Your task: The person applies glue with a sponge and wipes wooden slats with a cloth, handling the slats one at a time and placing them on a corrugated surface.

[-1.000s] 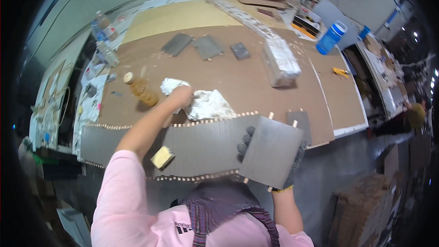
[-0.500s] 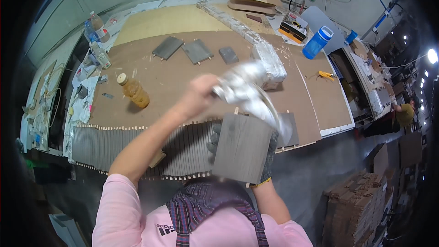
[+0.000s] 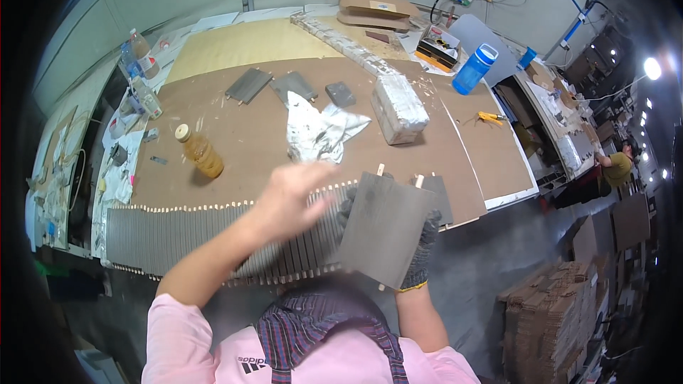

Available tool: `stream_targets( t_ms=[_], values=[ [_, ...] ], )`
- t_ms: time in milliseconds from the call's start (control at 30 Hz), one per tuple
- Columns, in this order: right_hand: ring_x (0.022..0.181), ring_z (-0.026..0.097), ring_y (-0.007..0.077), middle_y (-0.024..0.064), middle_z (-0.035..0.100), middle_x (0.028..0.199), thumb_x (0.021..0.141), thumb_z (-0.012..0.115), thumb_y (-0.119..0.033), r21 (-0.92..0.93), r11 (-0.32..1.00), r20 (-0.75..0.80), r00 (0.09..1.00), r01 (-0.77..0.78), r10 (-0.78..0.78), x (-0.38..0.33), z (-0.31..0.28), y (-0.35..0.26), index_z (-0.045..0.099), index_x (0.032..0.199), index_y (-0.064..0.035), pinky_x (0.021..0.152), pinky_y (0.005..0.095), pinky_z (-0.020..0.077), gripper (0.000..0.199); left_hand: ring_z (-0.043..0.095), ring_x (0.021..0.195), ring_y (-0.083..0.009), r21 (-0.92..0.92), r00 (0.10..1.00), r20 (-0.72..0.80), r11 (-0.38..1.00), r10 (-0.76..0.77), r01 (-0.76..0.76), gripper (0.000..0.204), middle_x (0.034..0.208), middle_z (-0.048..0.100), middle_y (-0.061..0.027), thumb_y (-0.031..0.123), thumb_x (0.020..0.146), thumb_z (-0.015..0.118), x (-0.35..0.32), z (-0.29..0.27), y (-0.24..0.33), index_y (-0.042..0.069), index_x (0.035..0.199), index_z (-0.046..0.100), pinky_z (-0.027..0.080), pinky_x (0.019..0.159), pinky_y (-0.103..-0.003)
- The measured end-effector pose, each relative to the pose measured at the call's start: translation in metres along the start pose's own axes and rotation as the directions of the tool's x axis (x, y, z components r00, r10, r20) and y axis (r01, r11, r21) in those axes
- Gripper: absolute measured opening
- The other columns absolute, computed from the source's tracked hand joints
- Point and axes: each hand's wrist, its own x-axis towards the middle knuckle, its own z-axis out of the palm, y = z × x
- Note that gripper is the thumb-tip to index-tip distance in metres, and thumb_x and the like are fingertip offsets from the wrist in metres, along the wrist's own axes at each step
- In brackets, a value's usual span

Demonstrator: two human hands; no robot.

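My bare left hand (image 3: 288, 203) hovers over the row of panels with its fingers apart and nothing in them. In my right hand (image 3: 425, 249), which wears a dark knitted glove, is a grey wooden panel (image 3: 388, 224), tilted, with light dowels sticking out of its ends. The panel hides most of the gloved palm. Just beyond my left hand lies a crumpled white cloth (image 3: 320, 135) with dark stains. A long row of grey panels (image 3: 185, 238) stands on edge along the near side of the table, dowel tips showing. Behind the held panel another panel (image 3: 440, 195) is partly hidden.
On the brown board (image 3: 235, 128) stands a bottle of amber liquid (image 3: 201, 153). Farther off are a grey panel (image 3: 249, 85), a small dark block (image 3: 340, 94), a wrapped white block (image 3: 400, 110), a blue bottle (image 3: 474, 71) and a yellow tool (image 3: 491, 118). A person (image 3: 615, 171) is at the far right.
My left hand has let go of the white cloth, which now lies on the board, and has come back nearer. The panel in my right hand has shifted slightly.
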Motion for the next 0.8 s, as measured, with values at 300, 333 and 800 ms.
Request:
stream_targets(
  t_ms=[300, 333, 800],
  values=[
    [0.127, 0.051, 0.0252, 0.0140, 0.049, 0.145, 0.100, 0.058, -0.032, -0.801, 0.555, 0.007, 0.931, 0.224, -0.366, -0.005, 0.002, 0.028, 0.040, 0.148, -0.0010, 0.108, 0.0382, 0.0422, 0.060, 0.071, 0.098, -0.0319, -0.565, 0.872, 0.395, 0.672, -0.288, 0.478, 0.068, 0.113, 0.068, -0.0264, 0.027, 0.084, 0.079, -0.067, 0.056, 0.057, -0.006, 0.136, 0.049, 0.057, 0.085, -0.040],
    [0.131, 0.048, 0.0255, 0.0149, 0.046, 0.147, 0.099, 0.059, -0.026, -0.822, 0.486, 0.080, 0.905, 0.297, -0.417, -0.005, 0.009, 0.029, 0.038, 0.149, 0.0009, 0.110, 0.0380, 0.0392, 0.060, 0.071, 0.098, -0.0319, -0.581, 0.890, 0.382, 0.684, -0.248, 0.440, 0.068, 0.113, 0.068, -0.0264, 0.027, 0.084, 0.079, -0.071, 0.054, 0.054, -0.006, 0.136, 0.049, 0.057, 0.085, -0.040],
    [0.079, 0.062, 0.0123, 0.0089, 0.068, 0.086, 0.082, 0.065, -0.004, -0.987, 0.026, 0.146, 0.949, 0.159, -0.280, -0.037, 0.029, 0.021, 0.069, 0.097, 0.0055, 0.073, 0.0282, 0.0518, 0.018, 0.065, 0.109, -0.0179, -0.844, 0.762, 0.507, -0.049, -0.403, 0.535, 0.049, 0.124, 0.065, -0.0133, -0.003, 0.087, 0.066, -0.138, 0.005, 0.030, -0.007, 0.134, 0.050, 0.051, 0.098, -0.034]
  ],
)
